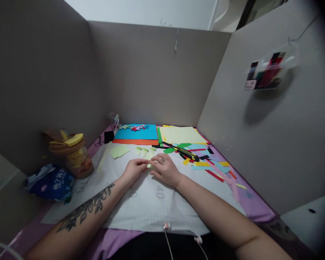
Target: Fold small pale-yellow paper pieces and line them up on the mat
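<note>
Both hands meet over the middle of a white sheet (119,213) with printed numbers. My left hand (134,171) pinches a small pale green paper piece (149,165) from the left. On its other side, my right hand (166,169), with a ring, has its fingers closed on the same piece; they hide most of it. Just beyond the hands stand several small folded pale green pieces (145,152). Flat pale green sheets (120,151) lie to the left of those.
Coloured paper strips (203,164) and a black and yellow cutter (188,154) lie at right. Behind are blue card (137,134) with paper stars and cream sheets (182,134). A brown cup (77,159) and blue packet (52,182) stand left. Grey panels enclose the table.
</note>
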`<state>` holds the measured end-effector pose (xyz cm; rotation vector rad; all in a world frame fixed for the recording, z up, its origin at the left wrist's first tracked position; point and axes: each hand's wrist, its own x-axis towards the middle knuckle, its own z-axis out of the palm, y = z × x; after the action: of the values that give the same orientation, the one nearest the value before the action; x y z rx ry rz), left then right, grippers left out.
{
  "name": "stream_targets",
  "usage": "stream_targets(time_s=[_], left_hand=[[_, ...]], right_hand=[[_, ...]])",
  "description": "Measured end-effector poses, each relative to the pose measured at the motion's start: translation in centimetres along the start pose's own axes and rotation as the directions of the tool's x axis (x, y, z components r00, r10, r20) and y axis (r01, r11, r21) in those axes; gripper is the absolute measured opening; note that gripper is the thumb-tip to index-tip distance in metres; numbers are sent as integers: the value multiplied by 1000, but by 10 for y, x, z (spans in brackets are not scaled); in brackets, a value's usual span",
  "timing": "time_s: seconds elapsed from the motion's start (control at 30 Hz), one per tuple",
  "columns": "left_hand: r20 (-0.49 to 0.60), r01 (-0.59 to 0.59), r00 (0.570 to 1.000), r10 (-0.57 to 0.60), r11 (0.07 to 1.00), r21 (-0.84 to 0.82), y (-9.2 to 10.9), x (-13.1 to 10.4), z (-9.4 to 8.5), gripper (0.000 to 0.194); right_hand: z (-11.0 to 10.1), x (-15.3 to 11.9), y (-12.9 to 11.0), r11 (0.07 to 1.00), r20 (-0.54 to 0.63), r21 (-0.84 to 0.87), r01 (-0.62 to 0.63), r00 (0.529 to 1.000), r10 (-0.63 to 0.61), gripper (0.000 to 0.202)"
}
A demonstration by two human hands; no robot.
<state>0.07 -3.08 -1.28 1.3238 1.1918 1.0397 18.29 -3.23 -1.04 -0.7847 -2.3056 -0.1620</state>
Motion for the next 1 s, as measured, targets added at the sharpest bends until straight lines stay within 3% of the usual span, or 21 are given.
stream_targets(time_s=[0.2, 0.27, 0.33, 0.4, 0.5, 0.57, 0.63, 0.73, 1.0], left_hand=[[22, 72, 997, -70, 994, -83, -1, 0, 0, 23], [77, 54, 995, -56, 998, 27, -1, 0, -3, 25], [96, -28, 995, 5, 970, 243, -2, 0, -7, 26], [108, -199, 980, 167, 849, 489, -3, -2, -10, 26], [288, -476, 868, 405, 516, 712, -2, -7, -11, 29], [464, -611, 777, 425, 330, 720, -1, -11, -9, 31], [596, -700, 704, 387, 239, 673, 1, -14, -7, 31], [668, -745, 663, 338, 211, 633, 2, -15, -8, 30], [690, -742, 671, 274, 228, 631, 6, -13, -13, 31]], right_hand=[[14, 8, 6, 991, 71, -109, 75, 995, -67, 19], [17, 11, 14, 990, 83, -73, 117, 990, -111, 18], [18, 10, 22, 989, 105, 0, 146, 984, -145, 16], [19, 6, 32, 984, 136, 120, 131, 980, -147, 14], [18, -2, 43, 943, 172, 330, 41, 980, -103, 11], [17, -5, 48, 907, 195, 421, -27, 979, -61, 10], [15, -7, 51, 886, 214, 456, -80, 977, -21, 8], [13, -6, 52, 872, 238, 470, -134, 971, 21, 7], [11, -3, 52, 793, 308, 530, -300, 940, 149, 7]])
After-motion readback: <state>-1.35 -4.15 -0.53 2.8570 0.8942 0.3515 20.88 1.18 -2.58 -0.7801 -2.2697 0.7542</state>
